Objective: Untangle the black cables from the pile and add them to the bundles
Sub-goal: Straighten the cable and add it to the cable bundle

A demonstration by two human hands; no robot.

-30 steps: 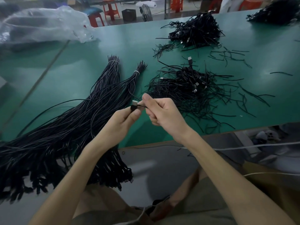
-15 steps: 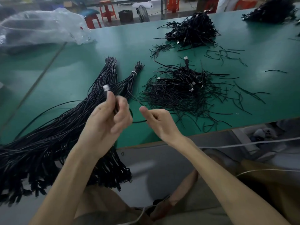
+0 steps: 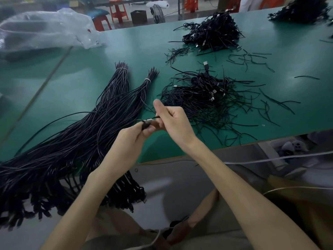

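Left hand (image 3: 132,140) and right hand (image 3: 175,121), both pinched on one cable (image 3: 152,118), above green table (image 3: 86,82); stools (image 3: 118,12) beyond.

One wide-angle view, worn on the head, faces forward and down over the near edge of the green table (image 3: 126,51). The left hand (image 3: 133,139) and right hand (image 3: 173,121) sit close, centre frame.

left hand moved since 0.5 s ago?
Yes. The left hand came right and nearer the table edge, off the tied bundles, meeting the right hand.
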